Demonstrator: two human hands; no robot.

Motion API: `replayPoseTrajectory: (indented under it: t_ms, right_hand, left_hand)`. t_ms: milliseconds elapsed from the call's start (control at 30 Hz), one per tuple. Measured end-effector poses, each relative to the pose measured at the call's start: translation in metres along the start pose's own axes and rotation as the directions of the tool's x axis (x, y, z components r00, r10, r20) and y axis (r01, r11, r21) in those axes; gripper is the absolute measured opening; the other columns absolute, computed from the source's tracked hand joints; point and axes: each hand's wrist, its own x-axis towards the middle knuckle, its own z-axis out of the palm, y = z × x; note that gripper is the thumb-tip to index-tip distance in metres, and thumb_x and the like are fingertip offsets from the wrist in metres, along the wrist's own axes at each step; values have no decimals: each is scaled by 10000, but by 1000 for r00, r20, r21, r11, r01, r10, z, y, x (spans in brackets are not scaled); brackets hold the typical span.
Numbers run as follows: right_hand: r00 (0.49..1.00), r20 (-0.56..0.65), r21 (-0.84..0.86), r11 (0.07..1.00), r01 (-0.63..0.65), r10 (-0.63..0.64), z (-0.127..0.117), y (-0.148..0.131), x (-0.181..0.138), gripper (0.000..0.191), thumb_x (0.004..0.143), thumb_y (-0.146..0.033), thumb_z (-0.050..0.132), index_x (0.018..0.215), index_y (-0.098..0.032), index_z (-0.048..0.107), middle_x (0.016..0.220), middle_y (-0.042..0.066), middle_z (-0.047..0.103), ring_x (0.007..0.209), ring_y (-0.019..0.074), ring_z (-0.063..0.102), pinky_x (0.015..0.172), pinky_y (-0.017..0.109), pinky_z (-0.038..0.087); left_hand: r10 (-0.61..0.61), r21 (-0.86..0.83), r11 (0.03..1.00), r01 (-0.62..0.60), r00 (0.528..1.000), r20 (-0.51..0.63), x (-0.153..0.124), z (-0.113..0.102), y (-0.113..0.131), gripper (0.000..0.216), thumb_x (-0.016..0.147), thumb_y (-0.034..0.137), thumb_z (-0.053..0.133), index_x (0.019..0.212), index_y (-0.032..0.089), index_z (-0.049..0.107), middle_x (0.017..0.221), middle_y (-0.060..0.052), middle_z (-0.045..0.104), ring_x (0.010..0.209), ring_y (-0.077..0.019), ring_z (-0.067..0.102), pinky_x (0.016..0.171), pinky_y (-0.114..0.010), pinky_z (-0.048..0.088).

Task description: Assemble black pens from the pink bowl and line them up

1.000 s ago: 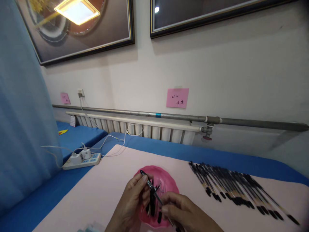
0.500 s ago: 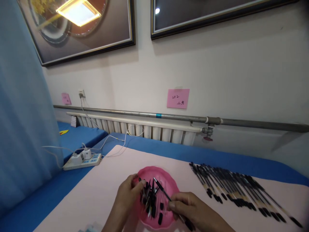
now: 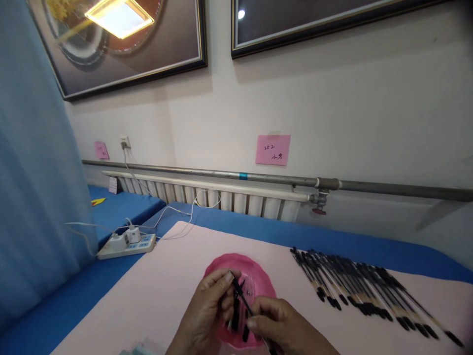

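Both of my hands are over a pink dish (image 3: 254, 276) that holds several small black pen parts. My right hand (image 3: 281, 328) pinches the lower part of a thin black pen (image 3: 242, 295) that slants up to the left. My left hand (image 3: 207, 315) is closed with its fingertips on the pen's upper end, pinching something small there that I cannot make out. To the right, a long row of assembled black pens (image 3: 362, 291) lies side by side on the pink sheet (image 3: 166, 276).
The pink sheet covers a blue table (image 3: 258, 229). A white power strip (image 3: 125, 244) with plugs and white cables lies at the left. A blue curtain (image 3: 33, 187) hangs on the left. A radiator (image 3: 207, 197) and a grey pipe run along the wall.
My left hand has come up out of the dish and met the pen's upper end. My right hand has shifted the pen left, toward the dish's middle.
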Motion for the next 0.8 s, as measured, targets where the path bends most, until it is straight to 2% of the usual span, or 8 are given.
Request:
replayPoseTrajectory:
  t_ms: [100, 267, 333, 400, 467, 633, 733, 800]
  right_hand:
    - [998, -49, 24, 998, 51, -50, 1, 3, 5, 220, 612, -282, 653, 547, -181, 469, 517, -65, 461, 499, 79, 376, 507, 208, 275]
    - [990, 144, 170, 985, -22, -2, -1, 3, 4, 352, 757, -475, 518, 737, -135, 605, 624, 27, 602, 523, 114, 471, 526, 241, 325]
    - [995, 97, 193, 981, -9, -10, 1, 2, 1, 293, 754, -420, 537, 726, -136, 600, 588, 12, 592, 492, 102, 458, 511, 234, 317]
    - [999, -10, 194, 980, 50, -49, 4, 0, -2, 163, 705, -299, 611, 654, -155, 556, 549, -31, 552, 494, 83, 444, 517, 212, 315]
    - [997, -53, 227, 971, 68, -57, 8, -1, -3, 145, 659, -235, 652, 645, -168, 524, 543, -56, 528, 496, 71, 447, 506, 192, 311]
    - [997, 13, 317, 946, -71, 70, 11, 3, -1, 332, 772, -469, 504, 767, -145, 578, 547, -1, 575, 416, 89, 484, 420, 197, 299]
    - [1000, -17, 245, 969, -16, 21, 7, 7, 2, 246, 719, -386, 598, 643, -160, 538, 467, -37, 529, 383, 67, 442, 409, 186, 273]
    - [1000, -27, 232, 973, 1, 6, 5, 7, 3, 210, 668, -326, 660, 643, -174, 518, 490, -47, 546, 409, 67, 460, 428, 183, 294]
  left_hand:
    - [11, -42, 999, -12, 1000, -9, 3, -3, -1, 198, 734, 292, 656, 824, 117, 638, 462, 75, 388, 389, -21, 303, 388, -157, 210]
    - [7, -119, 993, -9, 1000, -16, 4, -5, 3, 229, 700, 271, 695, 848, 104, 645, 500, 68, 422, 399, -12, 317, 380, -147, 203]
    - [7, -114, 993, -10, 1000, -22, 4, -5, 4, 237, 702, 273, 695, 857, 100, 649, 502, 67, 420, 405, -12, 326, 382, -144, 208]
    - [11, -104, 994, -14, 999, -34, 4, -5, 4, 241, 709, 274, 689, 870, 100, 652, 506, 64, 427, 409, -15, 333, 383, -145, 216]
    - [17, -101, 995, -21, 999, -37, 4, -5, 4, 242, 716, 278, 682, 880, 102, 654, 510, 61, 433, 411, -17, 336, 383, -147, 221]
    - [24, -102, 994, -27, 999, -32, 5, -6, 3, 240, 714, 281, 683, 875, 106, 655, 512, 58, 433, 419, -21, 342, 387, -149, 222]
    - [26, -85, 996, -29, 999, -39, 4, -7, 3, 246, 723, 286, 675, 890, 107, 655, 516, 55, 438, 422, -24, 348, 388, -152, 221]
    - [28, -81, 996, -32, 999, -41, 4, -7, 2, 241, 731, 287, 666, 893, 108, 656, 517, 52, 444, 420, -24, 349, 387, -153, 222]
